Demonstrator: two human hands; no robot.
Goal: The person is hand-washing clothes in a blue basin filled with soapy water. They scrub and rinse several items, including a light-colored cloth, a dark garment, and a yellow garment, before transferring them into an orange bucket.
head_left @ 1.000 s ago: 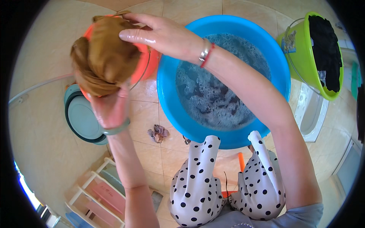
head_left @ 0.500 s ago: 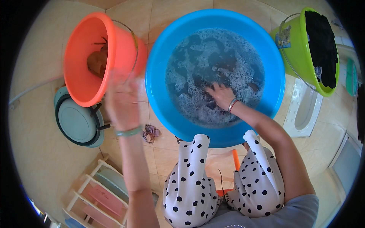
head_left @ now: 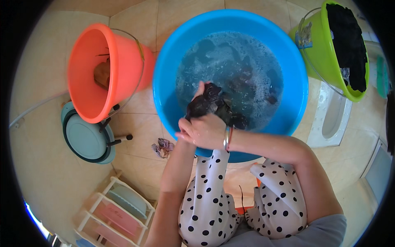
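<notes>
A wet dark piece of clothing is lifted at the near-left side of the large blue basin, partly above the sudsy water. My left hand is mostly hidden behind the cloth, its fingers showing at the far edge as it holds the cloth. My right hand lies across the near end, close to the left wrist, its fingers curled on the cloth. Farther right, other dark cloth shows dimly under the foam.
An orange bucket with brown cloth stands left. A green bucket heaped with black cloth stands right, near a white squat toilet. Crumpled cloth, folded basins and a white rack are on the left floor.
My left hand has come from beside the orange bucket into the basin and now holds dark cloth. My right hand has drawn back left and nearer, out of the water, onto that cloth.
</notes>
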